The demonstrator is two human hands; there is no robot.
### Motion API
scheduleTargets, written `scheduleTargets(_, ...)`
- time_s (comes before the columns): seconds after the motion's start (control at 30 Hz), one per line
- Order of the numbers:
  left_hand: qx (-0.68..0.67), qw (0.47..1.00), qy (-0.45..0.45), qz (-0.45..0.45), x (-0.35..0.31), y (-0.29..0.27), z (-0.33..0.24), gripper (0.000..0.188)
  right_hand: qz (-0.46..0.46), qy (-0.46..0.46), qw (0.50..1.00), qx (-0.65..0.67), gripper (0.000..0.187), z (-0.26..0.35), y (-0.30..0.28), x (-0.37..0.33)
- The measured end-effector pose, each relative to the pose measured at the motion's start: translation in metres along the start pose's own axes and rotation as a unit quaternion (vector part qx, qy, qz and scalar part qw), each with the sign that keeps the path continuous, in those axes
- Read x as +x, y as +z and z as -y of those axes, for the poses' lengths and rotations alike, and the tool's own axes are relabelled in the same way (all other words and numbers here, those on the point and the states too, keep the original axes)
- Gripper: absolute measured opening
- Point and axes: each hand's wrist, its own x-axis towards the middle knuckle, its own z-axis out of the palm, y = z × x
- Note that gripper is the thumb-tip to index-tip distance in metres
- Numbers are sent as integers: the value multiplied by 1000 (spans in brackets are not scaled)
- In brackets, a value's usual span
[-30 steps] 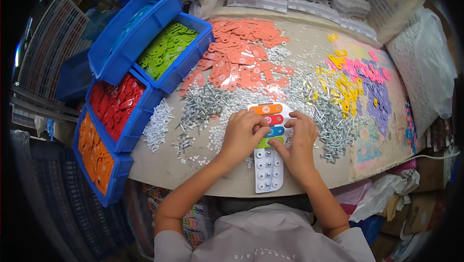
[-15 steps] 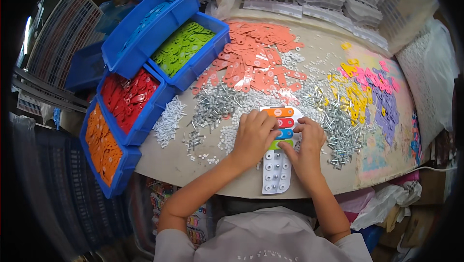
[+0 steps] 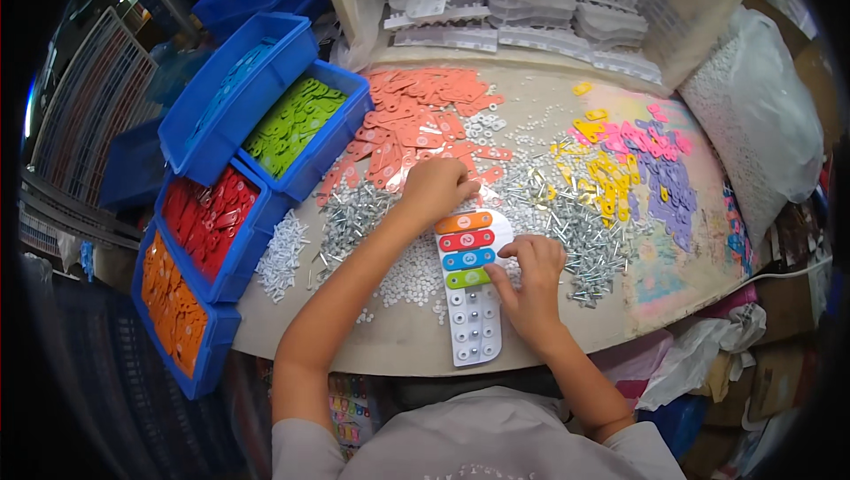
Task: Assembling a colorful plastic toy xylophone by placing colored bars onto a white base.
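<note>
A white plastic board (image 3: 474,325) with rows of round white caps and metal studs lies on the table before me. Across its upper part sit an orange strip (image 3: 452,224), a red strip (image 3: 478,238), a blue strip (image 3: 467,259) and a green strip (image 3: 465,278). My left hand (image 3: 436,188) is just beyond the board's top, at the edge of a coral strip pile (image 3: 425,95); its fingers are curled and whatever they hold is hidden. At the board's right edge is my right hand (image 3: 534,285), thumb and fingers apart, the thumb tip by the green strip's end.
Blue bins (image 3: 301,181) of coloured strips stand at the left. Metal pins (image 3: 593,259) and white caps (image 3: 416,278) lie scattered around the board. Yellow strips (image 3: 613,183) and purple strips (image 3: 670,205) are at the right, by a bulging clear bag (image 3: 761,117). White plastic parts (image 3: 531,6) are stacked behind.
My left hand has left the strips on the board and moved away to the coral pile. My right hand stays by the board's right side. The whole view has shifted a little.
</note>
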Motion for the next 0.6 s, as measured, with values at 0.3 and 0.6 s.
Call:
scheduleTargets(0.3, 122, 987, 5, 100, 8, 5, -8, 32, -17, 12, 999, -47, 14, -45, -35, 17)
scheduleTargets(0.6, 0, 998, 8, 60, 13, 6, 11, 22, 45, 20, 982, -182, 11, -112, -20, 84)
